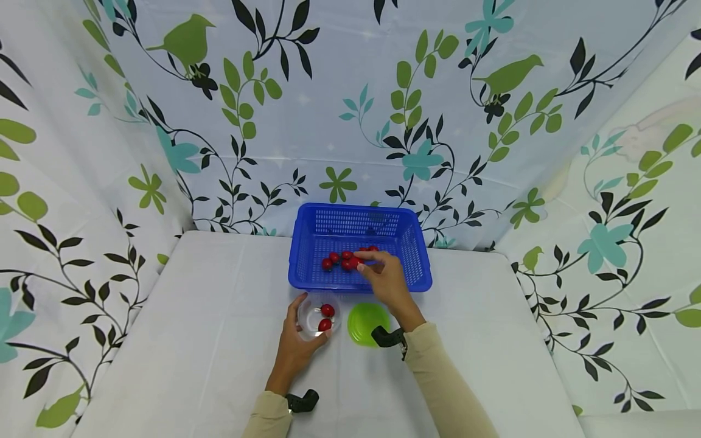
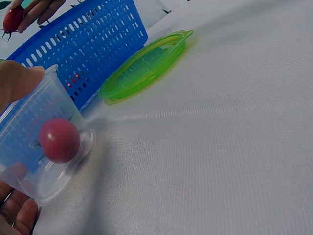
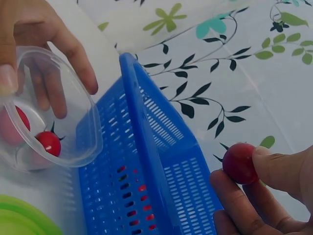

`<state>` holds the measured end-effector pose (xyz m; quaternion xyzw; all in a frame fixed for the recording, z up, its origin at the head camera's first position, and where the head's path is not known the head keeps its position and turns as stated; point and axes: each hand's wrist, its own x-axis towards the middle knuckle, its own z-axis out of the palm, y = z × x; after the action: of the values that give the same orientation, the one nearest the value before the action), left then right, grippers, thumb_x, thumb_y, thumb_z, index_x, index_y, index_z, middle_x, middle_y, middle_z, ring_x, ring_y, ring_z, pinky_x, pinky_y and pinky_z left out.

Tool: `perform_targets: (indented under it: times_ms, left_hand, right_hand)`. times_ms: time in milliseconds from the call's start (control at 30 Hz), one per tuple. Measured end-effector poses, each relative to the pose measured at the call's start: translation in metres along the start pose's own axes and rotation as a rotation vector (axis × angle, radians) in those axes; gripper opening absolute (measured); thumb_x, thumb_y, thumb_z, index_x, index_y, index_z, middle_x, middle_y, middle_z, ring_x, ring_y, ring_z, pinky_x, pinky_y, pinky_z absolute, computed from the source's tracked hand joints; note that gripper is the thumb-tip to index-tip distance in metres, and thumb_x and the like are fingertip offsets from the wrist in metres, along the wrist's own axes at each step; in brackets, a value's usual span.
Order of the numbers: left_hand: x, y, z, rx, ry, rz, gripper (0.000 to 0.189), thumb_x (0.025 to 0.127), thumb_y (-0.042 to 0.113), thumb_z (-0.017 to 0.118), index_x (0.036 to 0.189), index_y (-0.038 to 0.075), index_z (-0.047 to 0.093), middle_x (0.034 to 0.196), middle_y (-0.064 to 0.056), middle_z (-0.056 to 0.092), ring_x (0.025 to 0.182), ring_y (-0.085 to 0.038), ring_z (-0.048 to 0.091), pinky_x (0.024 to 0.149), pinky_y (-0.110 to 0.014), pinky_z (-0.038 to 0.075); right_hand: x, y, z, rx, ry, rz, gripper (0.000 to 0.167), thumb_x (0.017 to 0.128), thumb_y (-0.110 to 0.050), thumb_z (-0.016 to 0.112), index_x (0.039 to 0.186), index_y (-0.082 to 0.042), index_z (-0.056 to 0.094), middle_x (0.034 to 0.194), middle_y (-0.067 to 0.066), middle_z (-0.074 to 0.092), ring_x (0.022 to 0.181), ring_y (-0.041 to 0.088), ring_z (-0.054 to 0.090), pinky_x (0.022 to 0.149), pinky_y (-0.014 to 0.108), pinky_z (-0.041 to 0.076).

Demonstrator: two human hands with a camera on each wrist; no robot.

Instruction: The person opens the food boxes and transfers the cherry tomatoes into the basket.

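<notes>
A white cloth covers the desk (image 1: 219, 340), and patterned curtains stand around it. At the nearest edge come two arms in beige sleeves (image 1: 451, 386), with a small black device (image 1: 302, 401) on each wrist.

The left hand (image 1: 296, 350) is clamped on a clear container (image 1: 308, 319), the thumb at one side and the fingers around the other. Two red tomatoes (image 1: 327, 310) lie inside the container, near to each other, and they have small green stems. Whether the container's base rests fully on the desk, one cannot tell. To the right of it, a round green lid (image 1: 364, 322) lies flat on the desk, partly under the right wrist in the head view.

A little farther, the right hand (image 1: 387, 281) is over the blue basket (image 1: 306, 280). Its thumb and fingers are closed together on one red tomato (image 3: 239, 163), whose stem points away from the palm. The basket is rectangular, with many small holes in the walls, and stands just behind the container and the lid. More tomatoes (image 1: 327, 264) lie on its floor in a loose group, some of them hidden by the right hand.

Behind the basket hangs the back curtain (image 1: 328, 121), printed with green birds, leaves and turquoise flowers.
</notes>
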<state>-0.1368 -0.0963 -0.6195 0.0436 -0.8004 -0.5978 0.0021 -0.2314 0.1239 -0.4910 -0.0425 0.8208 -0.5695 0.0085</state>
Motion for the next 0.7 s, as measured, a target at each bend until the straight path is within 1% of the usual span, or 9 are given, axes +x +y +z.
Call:
perform_targets:
  times_ms: [100, 233, 400, 467, 567, 700]
  left_hand:
    - [0.000, -0.001, 0.000, 0.000, -0.002, 0.000, 0.102, 0.084, 0.025, 0.091, 0.165, 0.031, 0.029, 0.173, -0.002, 0.034, 0.159, -0.034, 0.033, 0.118, -0.054, 0.038]
    - [0.000, -0.001, 0.001, -0.001, -0.004, -0.001, 0.102, 0.083, 0.024, 0.091, 0.165, 0.032, 0.029, 0.173, -0.002, 0.034, 0.159, -0.034, 0.032, 0.119, -0.054, 0.038]
    - [0.000, -0.001, 0.000, 0.002, -0.002, -0.003, 0.102, 0.083, 0.024, 0.091, 0.164, 0.033, 0.029, 0.173, -0.002, 0.033, 0.159, -0.034, 0.032, 0.119, -0.054, 0.038]
    - [0.000, 0.000, 0.000, 0.002, -0.002, -0.003, 0.102, 0.084, 0.024, 0.091, 0.164, 0.033, 0.029, 0.174, -0.002, 0.033, 0.159, -0.034, 0.032, 0.119, -0.054, 0.038]
    - [-0.001, 0.000, 0.000, -0.006, 0.000, -0.002, 0.102, 0.084, 0.024, 0.091, 0.164, 0.033, 0.029, 0.174, -0.002, 0.033, 0.159, -0.035, 0.032, 0.119, -0.054, 0.038]
    - [0.000, 0.001, 0.000, -0.012, 0.003, -0.004, 0.101, 0.083, 0.024, 0.091, 0.164, 0.032, 0.030, 0.173, -0.003, 0.034, 0.159, -0.035, 0.032, 0.119, -0.055, 0.038]
  right_hand:
    - [0.004, 0.001, -0.003, 0.012, 0.005, -0.001, 0.028, 0.101, -0.008, 0.071, 0.121, -0.025, 0.081, 0.132, 0.004, 0.069, 0.103, 0.025, 0.072, 0.093, 0.039, 0.061]
    - [0.007, 0.000, -0.008, 0.006, 0.010, 0.006, 0.028, 0.102, -0.007, 0.070, 0.123, -0.022, 0.081, 0.136, 0.004, 0.069, 0.109, 0.027, 0.071, 0.098, 0.044, 0.060]
    - [0.012, -0.001, -0.016, 0.009, -0.004, 0.039, 0.029, 0.104, -0.007, 0.067, 0.127, -0.020, 0.078, 0.138, 0.004, 0.067, 0.113, 0.026, 0.071, 0.102, 0.044, 0.059]
    - [0.014, 0.000, -0.018, 0.006, -0.008, 0.059, 0.029, 0.105, -0.008, 0.065, 0.127, -0.022, 0.078, 0.138, 0.002, 0.067, 0.111, 0.025, 0.071, 0.104, 0.044, 0.058]
    - [0.016, 0.001, -0.021, -0.006, -0.011, 0.067, 0.030, 0.106, -0.008, 0.064, 0.128, -0.023, 0.078, 0.138, 0.001, 0.067, 0.113, 0.025, 0.070, 0.105, 0.046, 0.057]
    - [0.020, 0.001, -0.024, -0.035, -0.009, 0.057, 0.031, 0.105, -0.005, 0.063, 0.128, -0.021, 0.078, 0.140, 0.001, 0.068, 0.122, 0.026, 0.067, 0.107, 0.048, 0.056]
